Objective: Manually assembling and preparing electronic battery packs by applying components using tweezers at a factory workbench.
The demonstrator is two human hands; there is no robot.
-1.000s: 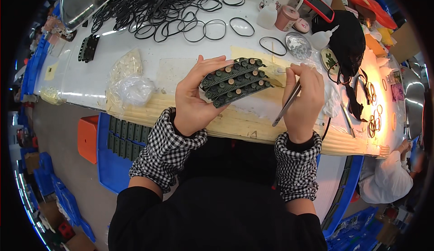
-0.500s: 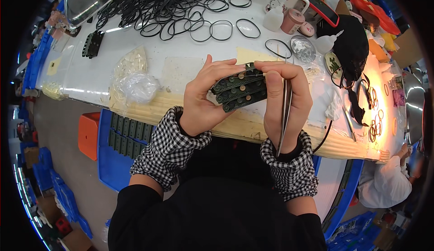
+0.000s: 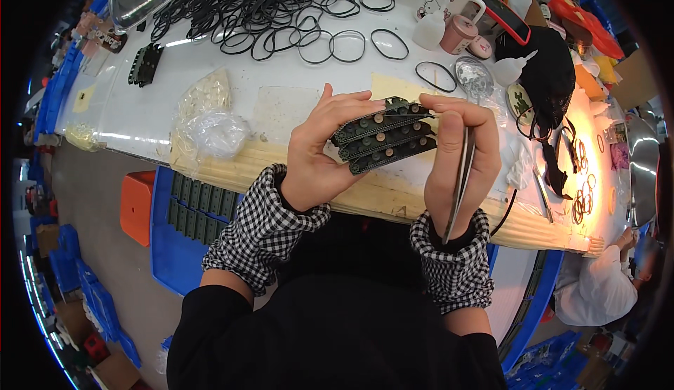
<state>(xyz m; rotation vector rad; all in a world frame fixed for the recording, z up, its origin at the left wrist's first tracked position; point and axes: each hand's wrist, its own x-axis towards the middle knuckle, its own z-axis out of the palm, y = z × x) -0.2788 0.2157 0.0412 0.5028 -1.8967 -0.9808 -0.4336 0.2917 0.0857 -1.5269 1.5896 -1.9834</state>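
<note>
in the head view, the left hand [image 3: 309, 162] is raised over the near edge of the tabletop [image 3: 165, 113], cupped half open, its thumb below and fingers behind a stack of dark green studded strips [image 3: 386, 137], gripping the stack's left end. the right hand [image 3: 467, 151] faces it, thumb and forefinger nearly closed on metal tweezers [image 3: 460, 190] that slant down across the palm; whether the tips touch the stack, i cannot tell.

below the near edge, left, a blue bin [image 3: 163, 263] holds rows of dark green pieces [image 3: 203, 211]; to the right, another blue bin [image 3: 552, 278] shows similar ones. toward the far right corner are a lidded white mug [image 3: 439, 0] and a round clear dish [image 3: 474, 77], contents unclear.
</note>
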